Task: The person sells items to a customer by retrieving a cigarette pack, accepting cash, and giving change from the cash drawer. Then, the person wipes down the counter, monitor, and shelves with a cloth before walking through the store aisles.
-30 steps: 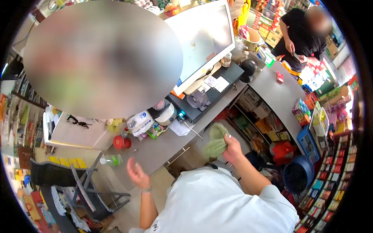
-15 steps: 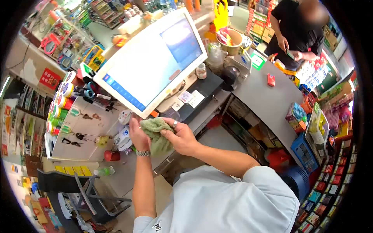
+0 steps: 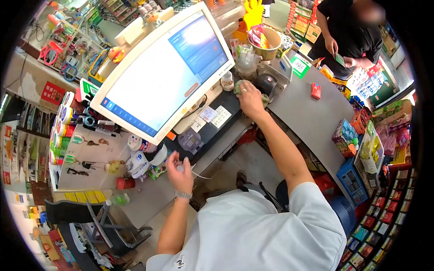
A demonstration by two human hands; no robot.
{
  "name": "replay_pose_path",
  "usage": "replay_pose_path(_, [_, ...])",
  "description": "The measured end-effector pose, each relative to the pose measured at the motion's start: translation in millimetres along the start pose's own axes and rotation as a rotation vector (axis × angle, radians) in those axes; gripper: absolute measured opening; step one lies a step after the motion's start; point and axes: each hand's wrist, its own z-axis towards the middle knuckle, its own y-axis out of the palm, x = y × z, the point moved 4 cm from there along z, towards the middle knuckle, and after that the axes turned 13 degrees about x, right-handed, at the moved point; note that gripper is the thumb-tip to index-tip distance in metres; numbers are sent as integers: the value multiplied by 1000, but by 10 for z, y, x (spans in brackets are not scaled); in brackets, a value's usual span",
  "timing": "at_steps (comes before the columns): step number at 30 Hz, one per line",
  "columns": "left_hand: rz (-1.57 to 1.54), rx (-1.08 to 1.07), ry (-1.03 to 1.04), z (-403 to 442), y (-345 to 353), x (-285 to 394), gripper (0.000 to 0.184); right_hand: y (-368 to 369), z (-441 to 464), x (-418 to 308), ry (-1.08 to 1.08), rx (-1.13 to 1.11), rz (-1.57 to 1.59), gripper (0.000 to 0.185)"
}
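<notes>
My right hand (image 3: 252,100) is stretched out to the far end of a black cash drawer (image 3: 230,99), its fingers pressed onto a green cloth (image 3: 238,86). The cloth is bunched under the fingers, between a small lidded jar (image 3: 227,81) and a black rounded device (image 3: 266,83). My left hand (image 3: 180,174) hovers near the front edge of the counter with its fingers apart and curled, holding nothing that I can see. A thin white cable (image 3: 201,175) runs beside it. A white-framed monitor (image 3: 167,72) stands tilted above the drawer.
A red pack (image 3: 315,91) lies on the grey counter (image 3: 304,115) to the right. Across it, a person in black (image 3: 346,40) holds a phone-like object. Left of my left hand are a red can (image 3: 125,183) and a white packet (image 3: 137,164). A folding chair (image 3: 97,221) stands lower left.
Both hands were together on the green cloth in front of the monitor. My right hand has carried it away to the upper right; my left hand has let go and moved slightly down and right.
</notes>
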Motion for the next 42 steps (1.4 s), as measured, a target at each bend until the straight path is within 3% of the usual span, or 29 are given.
replay_pose_path(3, [131, -14, 152, -176, -27, 150, 51, 55, -89, -117, -58, -187, -114, 42])
replay_pose_path(5, [-36, -219, 255, -233, 454, 629, 50, 8, -215, -177, -95, -246, -64, 43])
replay_pose_path(7, [-105, -244, 195, -51, 1136, 827, 58, -107, -342, -265, -151, -235, -37, 47])
replay_pose_path(9, [-34, -240, 302, 205, 1778, 996, 68, -349, -362, -410, -147, -326, 21, 42])
replay_pose_path(10, [-4, -242, 322, 332, 2056, 1033, 72, -441, -391, -402, -266, -327, 63, 37])
replay_pose_path(13, [201, -246, 416, 574, 2612, 1084, 79, -832, -384, -297, 353, -410, 401, 29])
replay_pose_path(14, [282, -221, 441, 627, 2727, 1049, 80, -986, -378, -263, 382, -401, 404, 29])
replay_pose_path(16, [472, -121, 628, 706, 2883, 964, 79, -1141, -551, -81, 847, -602, 496, 29])
replay_pose_path(17, [523, -95, 682, 729, 2932, 939, 78, -1155, -659, -27, 872, -597, 501, 29])
replay_pose_path(20, [437, -139, 664, 808, 2978, 848, 67, -1114, -853, 115, 1190, -237, 1157, 32])
replay_pose_path(21, [433, -156, 617, 784, 2938, 804, 65, -1108, -803, 130, 1213, -226, 1164, 32])
replay_pose_path(23, [349, -254, 544, 545, 2701, 969, 65, -1155, -477, 118, 1339, 136, 1623, 37])
replay_pose_path(25, [167, -314, 322, 332, 2339, 857, 65, -1100, -123, 74, 1182, 239, 1660, 44])
replay_pose_path(27, [58, -341, 144, 148, 1977, 786, 66, -881, 145, -19, 524, 222, 800, 47])
replay_pose_path(29, [72, -344, 104, 29, 1668, 735, 67, -259, 158, -131, 125, -35, 314, 50])
replay_pose_path(30, [51, -341, 21, -11, 1557, 670, 69, 77, 63, -94, 29, -235, 183, 51])
replay_pose_path(31, [26, -337, -59, -33, 1471, 632, 70, 183, 129, -69, 24, -230, 185, 51])
replay_pose_path(33, [22, -320, -25, -113, 1357, 648, 72, 432, 285, -29, -36, -373, 33, 49])
replay_pose_path(39, [2, -314, -1, -98, 1186, 593, 72, 929, 733, 53, -116, -509, 167, 47])
replay_pose_path(41, [-17, -319, -52, -37, 1212, 575, 71, 867, 966, -35, -209, -777, 91, 45])
replay_pose_path(42, [3, -327, -3, -10, 1212, 571, 70, 992, 988, -23, -176, -724, 103, 42])
